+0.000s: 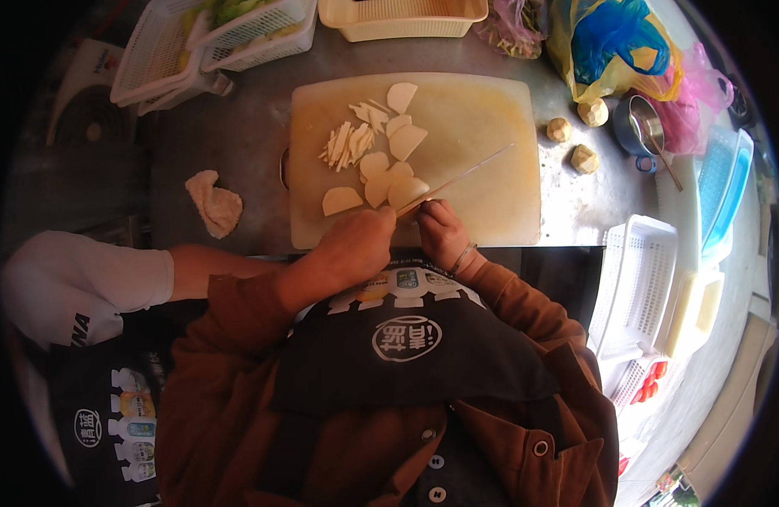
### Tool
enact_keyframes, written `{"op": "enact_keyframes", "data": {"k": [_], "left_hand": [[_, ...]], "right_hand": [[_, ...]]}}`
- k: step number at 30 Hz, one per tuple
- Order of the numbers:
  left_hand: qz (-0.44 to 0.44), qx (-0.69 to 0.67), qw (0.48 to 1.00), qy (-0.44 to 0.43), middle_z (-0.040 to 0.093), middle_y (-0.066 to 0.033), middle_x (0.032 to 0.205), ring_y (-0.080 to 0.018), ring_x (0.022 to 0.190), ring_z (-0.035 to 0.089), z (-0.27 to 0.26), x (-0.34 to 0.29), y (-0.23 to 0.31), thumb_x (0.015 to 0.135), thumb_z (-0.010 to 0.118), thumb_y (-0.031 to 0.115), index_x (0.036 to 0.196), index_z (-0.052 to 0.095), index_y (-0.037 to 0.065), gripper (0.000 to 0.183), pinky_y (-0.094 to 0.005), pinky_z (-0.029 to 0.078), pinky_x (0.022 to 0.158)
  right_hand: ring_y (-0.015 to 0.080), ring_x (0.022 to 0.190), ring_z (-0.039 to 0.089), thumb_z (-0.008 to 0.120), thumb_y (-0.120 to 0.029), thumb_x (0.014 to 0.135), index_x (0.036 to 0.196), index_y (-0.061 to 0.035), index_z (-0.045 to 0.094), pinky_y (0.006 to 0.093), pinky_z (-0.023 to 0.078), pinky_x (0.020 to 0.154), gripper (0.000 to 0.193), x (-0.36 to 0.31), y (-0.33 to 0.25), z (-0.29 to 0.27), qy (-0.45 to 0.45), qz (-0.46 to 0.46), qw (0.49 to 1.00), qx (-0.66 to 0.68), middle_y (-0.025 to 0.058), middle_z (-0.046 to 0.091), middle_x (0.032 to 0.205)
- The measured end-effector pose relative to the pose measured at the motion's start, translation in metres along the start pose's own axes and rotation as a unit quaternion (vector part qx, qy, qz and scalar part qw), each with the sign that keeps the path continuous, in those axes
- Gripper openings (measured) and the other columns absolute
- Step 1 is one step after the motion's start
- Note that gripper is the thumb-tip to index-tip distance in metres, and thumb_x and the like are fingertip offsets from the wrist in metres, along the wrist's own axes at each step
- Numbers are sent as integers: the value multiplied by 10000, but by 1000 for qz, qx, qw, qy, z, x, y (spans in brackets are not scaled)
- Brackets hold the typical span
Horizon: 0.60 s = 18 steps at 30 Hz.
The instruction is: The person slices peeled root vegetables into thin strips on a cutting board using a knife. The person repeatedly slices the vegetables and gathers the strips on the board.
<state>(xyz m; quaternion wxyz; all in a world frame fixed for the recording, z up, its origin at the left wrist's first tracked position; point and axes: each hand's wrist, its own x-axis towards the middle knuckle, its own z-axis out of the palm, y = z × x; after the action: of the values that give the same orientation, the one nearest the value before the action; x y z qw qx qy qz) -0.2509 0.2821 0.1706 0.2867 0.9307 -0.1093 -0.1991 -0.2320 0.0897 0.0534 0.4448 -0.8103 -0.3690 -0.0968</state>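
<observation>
Cream plastic is being used for the cutting board (474,110), which is being supported by the metal bench (247,156). A knife (470,173) is being held nr the board's close edge, thin blade being pointed away & to the R. Its handle end is being gripped by the L hand (360,241), fingers being curled tight. The R hand (442,230) is being held just beside the blade's near end, half closed, fingers bent; whether anything's being pinched there can't be told.

Pale veg slices (408,142) are being spread mid-board, mostly L of the blade, the nearest being partly crossed by it. Cut sticks (349,145) are being heaped on the board's L half. L of the board, a crumpled cloth (213,203) is being borne by the bench; to the R, three peeled round veg (559,129) are being grouped nr a metal cup (626,135) w/ a spoon (666,162). The far edge is being lined w/ a cream basket (406,32) & plastic bags (634,42). At far L, a co-worker's white sleeve (85,283) is being seen.
</observation>
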Motion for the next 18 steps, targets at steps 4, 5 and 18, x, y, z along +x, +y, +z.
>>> {"op": "enact_keyframes", "data": {"k": [4, 5, 18], "left_hand": [[2, -10, 1000, 5, 585, -272, 704, -471, 724, 586, 29, 18, -16, 897, 535, 105, 829, 508, -33, 157, -538, 444, 642], [-4, -14, 1000, 12, 584, -271, 701, -472, 723, 585, 38, 21, -19, 896, 536, 105, 830, 511, -32, 154, -539, 442, 641], [-118, -8, 992, 32, 606, -219, 702, -431, 689, 601, 34, 35, -23, 835, 613, 219, 779, 573, 33, 198, -523, 476, 628]], "right_hand": [[343, 859, 555, 584, 112, 667, 918, 29, 615, 382, 491, 748, 266, -3, 4, 1, -11, 6, 1000, 2, 158, 567, 975], [343, 862, 554, 585, 107, 665, 922, 27, 615, 381, 491, 748, 271, -4, 5, 1, -12, 4, 1000, 6, 157, 567, 979], [372, 861, 597, 613, 61, 784, 1012, 6, 618, 402, 508, 748, 234, -45, 67, -76, 84, 203, 976, 0, 193, 585, 975]]}}
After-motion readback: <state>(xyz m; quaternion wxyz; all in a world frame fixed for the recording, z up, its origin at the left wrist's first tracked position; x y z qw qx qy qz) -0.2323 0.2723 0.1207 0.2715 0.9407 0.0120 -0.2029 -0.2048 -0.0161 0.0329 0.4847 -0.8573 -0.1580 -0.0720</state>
